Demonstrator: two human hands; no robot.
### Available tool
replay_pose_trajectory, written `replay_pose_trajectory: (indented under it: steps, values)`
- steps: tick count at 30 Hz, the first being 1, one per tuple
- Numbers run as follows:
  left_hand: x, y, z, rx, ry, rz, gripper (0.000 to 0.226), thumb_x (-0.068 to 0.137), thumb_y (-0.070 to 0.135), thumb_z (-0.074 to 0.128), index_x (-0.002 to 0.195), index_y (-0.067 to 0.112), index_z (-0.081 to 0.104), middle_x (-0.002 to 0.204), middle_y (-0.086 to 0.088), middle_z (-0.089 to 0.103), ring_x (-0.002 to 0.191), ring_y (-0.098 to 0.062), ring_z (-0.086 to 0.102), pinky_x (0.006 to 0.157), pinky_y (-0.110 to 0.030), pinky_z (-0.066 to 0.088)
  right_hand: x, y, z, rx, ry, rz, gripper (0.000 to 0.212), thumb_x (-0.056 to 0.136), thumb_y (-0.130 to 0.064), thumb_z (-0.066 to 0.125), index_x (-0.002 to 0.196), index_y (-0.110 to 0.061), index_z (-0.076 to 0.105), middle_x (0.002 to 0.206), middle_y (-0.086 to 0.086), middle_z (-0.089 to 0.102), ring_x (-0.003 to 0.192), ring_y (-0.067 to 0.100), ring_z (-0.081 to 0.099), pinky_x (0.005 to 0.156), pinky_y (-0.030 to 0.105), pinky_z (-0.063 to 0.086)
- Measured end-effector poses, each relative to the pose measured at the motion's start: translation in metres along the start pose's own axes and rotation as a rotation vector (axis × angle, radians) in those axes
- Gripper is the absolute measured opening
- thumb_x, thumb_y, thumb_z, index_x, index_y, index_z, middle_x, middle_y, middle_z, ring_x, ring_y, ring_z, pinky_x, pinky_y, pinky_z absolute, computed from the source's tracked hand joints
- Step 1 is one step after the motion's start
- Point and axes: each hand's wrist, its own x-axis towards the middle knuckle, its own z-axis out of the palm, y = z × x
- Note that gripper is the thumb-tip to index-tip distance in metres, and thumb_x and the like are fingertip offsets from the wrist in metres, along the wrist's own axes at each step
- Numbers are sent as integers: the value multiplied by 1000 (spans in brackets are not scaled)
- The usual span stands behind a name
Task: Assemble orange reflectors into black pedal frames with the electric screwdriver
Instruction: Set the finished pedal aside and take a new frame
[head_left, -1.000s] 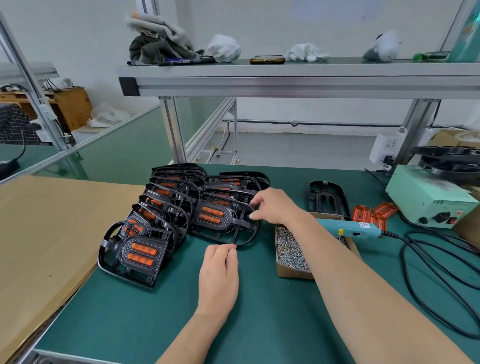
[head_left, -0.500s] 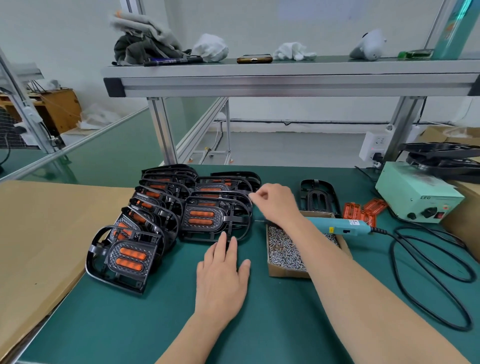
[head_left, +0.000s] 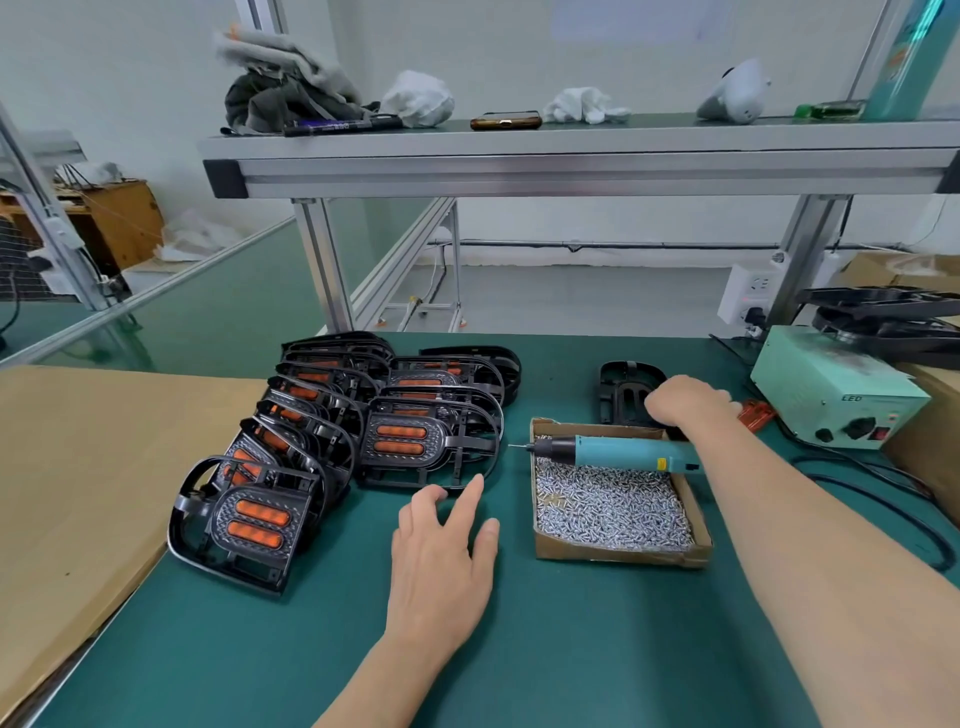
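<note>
A shallow cardboard box (head_left: 623, 557) sits on the green mat (head_left: 519, 649) right of centre, its floor covered by a loose heap of small silver screws (head_left: 613, 512). The electric screwdriver (head_left: 618, 451) lies across the box's far rim, bit pointing left past the corner.

Left of the box, two overlapping rows of black pedal frames (head_left: 415, 441) already carry orange reflectors (head_left: 400, 439); the nearest one (head_left: 249, 519) leans at the front of the left row.

The left hand (head_left: 441, 551) lies on the mat with fingers straight and relaxed, holding nothing, its forefinger at the rim of the closest frame in the right row. The right hand (head_left: 685, 402) reaches beyond the box, over a bare black frame (head_left: 621, 395) and just short of the loose reflectors (head_left: 756, 414). Only its back shows, so whether it grips anything cannot be told.

A pale green power unit (head_left: 836, 400) stands at the far right.
</note>
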Motion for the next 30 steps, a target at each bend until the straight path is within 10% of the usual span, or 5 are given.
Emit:
replay_pose_trajectory:
  steps: [7, 11, 16, 24, 30]
  values:
    - [-1, 0, 0, -9, 16, 7, 52, 99, 47, 38, 150, 40, 34, 129, 1, 38, 121, -16, 32, 105, -31, 31, 5, -2, 0, -16, -27, -23, 47, 99, -25, 45, 143, -9, 46, 148, 14, 46, 136, 33, 38, 108, 43, 34]
    - [0, -2, -1, -31, 25, 3, 51, 100, 47, 38, 150, 39, 35, 127, 3, 38, 119, -16, 32, 103, -30, 30, 9, 3, 2, 119, 74, -149, 23, 93, -6, 51, 107, 7, 64, 107, 21, 64, 92, 35, 59, 75, 34, 46]
    - [-1, -1, -3, -65, 38, 10, 50, 99, 43, 44, 148, 33, 41, 121, 3, 42, 115, -17, 36, 103, -32, 34, -4, 9, -2, 221, 281, -185, 15, 93, -8, 60, 100, 3, 68, 112, 23, 69, 104, 40, 66, 71, 32, 43]
    - [-1, 1, -9, -168, 46, 13, 48, 99, 38, 50, 146, 26, 46, 118, 6, 42, 114, -12, 34, 103, -30, 34, -47, 21, -14, 569, 377, -293, 35, 89, 1, 58, 117, -10, 75, 127, 12, 69, 122, 33, 59, 106, 40, 47]
    - [-2, 2, -13, -264, 97, 32, 40, 96, 33, 59, 132, 16, 61, 112, 11, 47, 110, -7, 39, 95, -22, 32, -108, 28, -4, 763, 406, -411, 33, 86, -2, 62, 115, -12, 74, 111, 6, 74, 107, 21, 66, 102, 37, 49]
